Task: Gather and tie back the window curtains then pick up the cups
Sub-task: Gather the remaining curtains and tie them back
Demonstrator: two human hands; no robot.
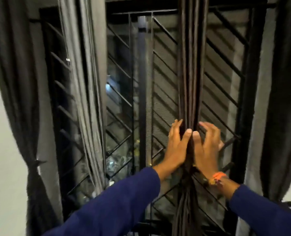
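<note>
I have my left hand (176,147) and right hand (206,147) cupped round the dark middle curtain (190,74), fingers curled into its folds and thumbs meeting in front, the bunch hanging against the window grille (165,92). I'd squeeze the pleats tight before tying. No cups are in sight.

A black diagonal-bar pattern is shown by the window grille (165,82). Dark brown is seen on the bunched curtain (190,65) hung before the grille, grey on the curtain (83,65) left of it. Navy blue sleeves (117,200) are worn, and an orange wristband (217,177) is seen
</note>
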